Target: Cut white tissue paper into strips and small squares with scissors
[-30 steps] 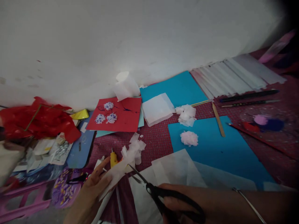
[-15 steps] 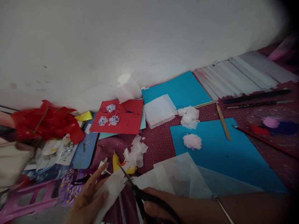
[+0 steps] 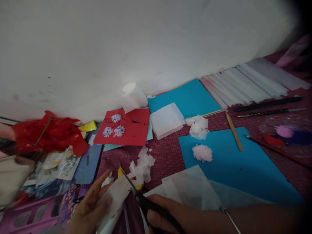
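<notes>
At the bottom of the head view, my left hand (image 3: 91, 206) grips a strip of white tissue paper (image 3: 114, 195) between thumb and fingers. My right hand (image 3: 162, 213) is closed around the handles of black scissors (image 3: 143, 203). Their blades point up and left, against the edge of the strip. Just beyond the blades lie torn white tissue scraps (image 3: 143, 164) and a partly covered yellow glue gun (image 3: 120, 172). Large translucent sheets (image 3: 185, 185) spread beside and under my right wrist. A pale pink paper pompom (image 3: 202, 153) rests on blue card (image 3: 255, 169).
Red card (image 3: 136, 130) with three speckled paper flowers lies at centre left, before a tissue roll (image 3: 134, 96). Folded tissue (image 3: 167, 120), crumpled tissue (image 3: 198, 126), a wooden stick (image 3: 234, 131) and brushes (image 3: 270, 112) lie rightward. A red plastic bag (image 3: 51, 133) sits left, above a pink plastic frame (image 3: 31, 214).
The view has shifted slightly, so the surroundings sit a little lower. My left hand and the tissue strip have tilted slightly, while the scissors stay at the strip's edge.
</notes>
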`<state>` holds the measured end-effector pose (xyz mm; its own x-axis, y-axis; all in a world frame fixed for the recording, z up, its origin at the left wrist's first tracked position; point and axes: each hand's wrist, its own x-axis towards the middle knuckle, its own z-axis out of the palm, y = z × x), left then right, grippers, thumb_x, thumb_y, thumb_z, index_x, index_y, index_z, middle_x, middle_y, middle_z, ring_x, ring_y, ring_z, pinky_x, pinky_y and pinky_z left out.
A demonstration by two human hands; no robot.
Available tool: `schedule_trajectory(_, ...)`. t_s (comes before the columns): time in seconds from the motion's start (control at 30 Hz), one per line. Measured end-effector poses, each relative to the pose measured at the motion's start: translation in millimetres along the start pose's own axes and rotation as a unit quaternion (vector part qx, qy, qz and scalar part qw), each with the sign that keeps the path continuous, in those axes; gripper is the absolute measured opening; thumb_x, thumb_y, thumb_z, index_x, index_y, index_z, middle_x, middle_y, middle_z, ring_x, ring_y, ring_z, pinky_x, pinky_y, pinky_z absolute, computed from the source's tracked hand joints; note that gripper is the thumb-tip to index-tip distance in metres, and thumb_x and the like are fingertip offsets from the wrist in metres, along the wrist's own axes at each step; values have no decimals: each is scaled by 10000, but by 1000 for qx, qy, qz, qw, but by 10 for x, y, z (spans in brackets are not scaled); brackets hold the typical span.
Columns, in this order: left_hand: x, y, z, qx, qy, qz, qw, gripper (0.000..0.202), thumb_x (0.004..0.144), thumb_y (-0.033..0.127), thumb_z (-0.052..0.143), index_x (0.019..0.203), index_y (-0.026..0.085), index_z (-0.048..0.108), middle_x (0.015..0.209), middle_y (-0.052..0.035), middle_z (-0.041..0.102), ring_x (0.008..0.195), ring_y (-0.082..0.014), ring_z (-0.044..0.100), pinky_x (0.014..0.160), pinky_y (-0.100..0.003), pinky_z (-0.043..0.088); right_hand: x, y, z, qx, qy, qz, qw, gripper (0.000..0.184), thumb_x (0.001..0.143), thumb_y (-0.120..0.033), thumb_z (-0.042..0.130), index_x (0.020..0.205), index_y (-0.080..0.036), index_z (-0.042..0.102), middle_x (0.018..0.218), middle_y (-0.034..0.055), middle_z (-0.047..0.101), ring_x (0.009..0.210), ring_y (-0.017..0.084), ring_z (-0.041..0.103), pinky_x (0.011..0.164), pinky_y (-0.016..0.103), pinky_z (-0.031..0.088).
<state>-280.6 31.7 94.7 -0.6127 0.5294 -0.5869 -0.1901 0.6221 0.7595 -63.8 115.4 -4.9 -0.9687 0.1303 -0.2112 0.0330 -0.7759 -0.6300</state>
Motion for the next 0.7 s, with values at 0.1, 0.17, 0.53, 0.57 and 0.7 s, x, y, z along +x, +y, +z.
schedule_trajectory(0.1, 23, 85, 63, -6, -8, 10, 1000, 946, 532, 301, 879, 1368, 357, 441, 1204, -44, 691, 1024, -330, 669, 737, -336, 599, 45, -31, 8, -5, 9, 10, 1000, 590, 539, -632, 794, 911, -227, 579, 677, -60, 577, 520, 61, 465, 468, 175, 340)
schedule_trajectory(0.17, 12, 132, 122, -9, -9, 17, 1000, 927, 538, 303, 874, 1360, 361, 450, 1192, -44, 694, 1008, -334, 675, 687, -328, 601, 52, -76, 15, -2, 14, 30, 999, 631, 555, -697, 745, 927, -216, 574, 657, -61, 565, 506, 53, 456, 461, 172, 342)
schedule_trajectory(0.53, 163, 129, 68, -5, -32, 9, 999, 886, 563, 294, 869, 1349, 284, 460, 1008, -55, 750, 897, -299, 704, 630, -297, 569, 74, -61, -13, 68, 48, 32, 996, 625, 678, -701, 668, 996, -185, 517, 647, -43, 569, 518, 63, 501, 493, 186, 359)
schedule_trajectory(0.57, 177, 120, 63, -9, -32, 11, 999, 880, 561, 305, 869, 1343, 277, 468, 992, -53, 753, 887, -298, 706, 636, -301, 570, 77, -44, -18, 94, 43, 25, 994, 622, 675, -697, 676, 994, -190, 510, 651, -47, 568, 523, 63, 502, 504, 191, 357)
schedule_trajectory(0.7, 217, 80, 46, -29, -43, 18, 998, 801, 589, 323, 854, 1304, 279, 494, 1060, -40, 740, 911, -282, 700, 693, -316, 576, 37, -49, -9, 170, 23, 20, 985, 666, 629, -693, 717, 998, -181, 504, 683, -46, 567, 566, 58, 508, 561, 197, 349)
